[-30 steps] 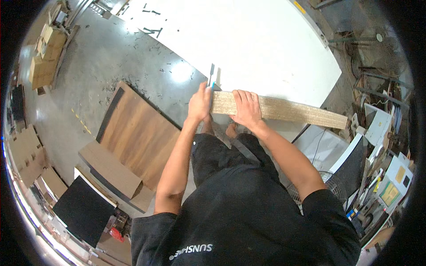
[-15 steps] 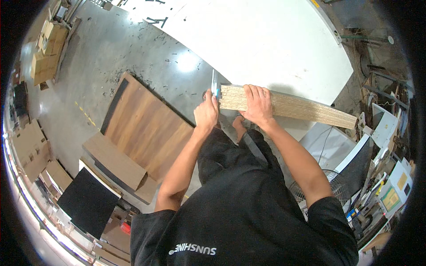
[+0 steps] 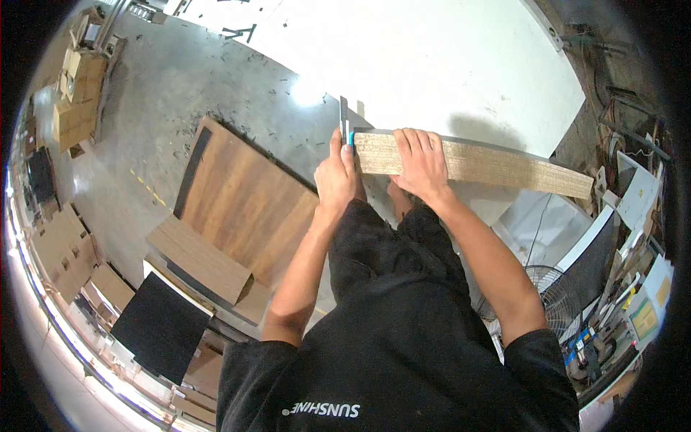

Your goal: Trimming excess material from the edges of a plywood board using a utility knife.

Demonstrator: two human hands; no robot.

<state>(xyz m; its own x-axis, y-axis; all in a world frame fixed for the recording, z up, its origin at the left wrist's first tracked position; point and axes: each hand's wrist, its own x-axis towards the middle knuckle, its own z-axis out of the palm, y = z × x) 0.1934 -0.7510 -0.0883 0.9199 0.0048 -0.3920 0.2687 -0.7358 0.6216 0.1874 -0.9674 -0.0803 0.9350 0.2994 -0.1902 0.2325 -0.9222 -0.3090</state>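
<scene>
Ahead of the grip spreads a white table. Left of the grip, light glares on grey floor marked with a yellow line; cartons stand farther left. Behind it, rightward, stands a fan.

Slim tool in the left hand: upper end — bright half a second ago — now dark (glint gone).

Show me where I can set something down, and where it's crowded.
The white surface looks bare between the dark strips and the chipboard at the right hand. Crowded: right of the fan, where panels and loose items jam together.
</scene>
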